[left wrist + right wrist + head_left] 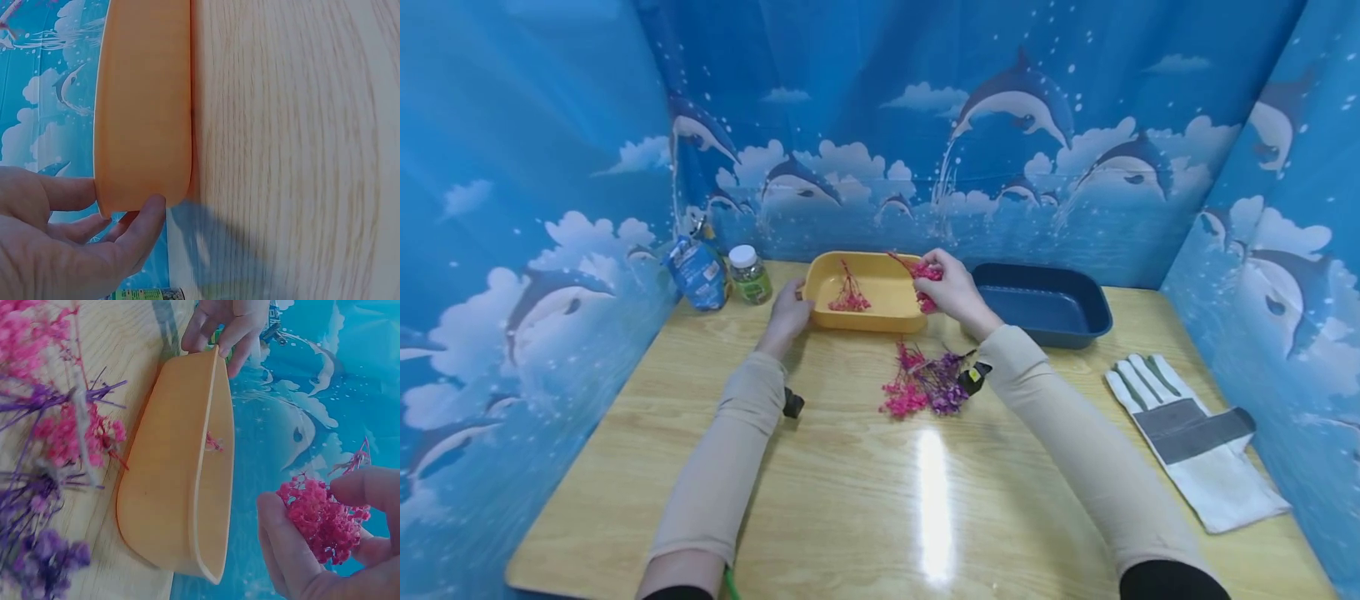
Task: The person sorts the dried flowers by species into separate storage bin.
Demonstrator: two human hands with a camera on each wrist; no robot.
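Observation:
My left hand (792, 312) grips the left end of a yellow plastic basin (880, 320). In the left wrist view, the thumb and fingers (147, 228) are at the basin's rim and end wall. Above the basin's right end, my right hand (953, 290) pinches a sprig of pink dried flowers (325, 519). Another pink sprig (849, 298) lies inside the basin. On the table before the basin lie loose pink flowers (904, 398) and purple flowers (947, 385), their stems overlapping. A dark wrist strap partly overlaps the purple ones in the head view.
A dark blue basin (1052, 333) stands right of the yellow one. At the back left are a blue bag (697, 275) and a white-lidded jar (750, 275). A white and grey work glove (1195, 442) lies at the right. Dolphin-print curtains (880, 125) enclose the wooden table (842, 500).

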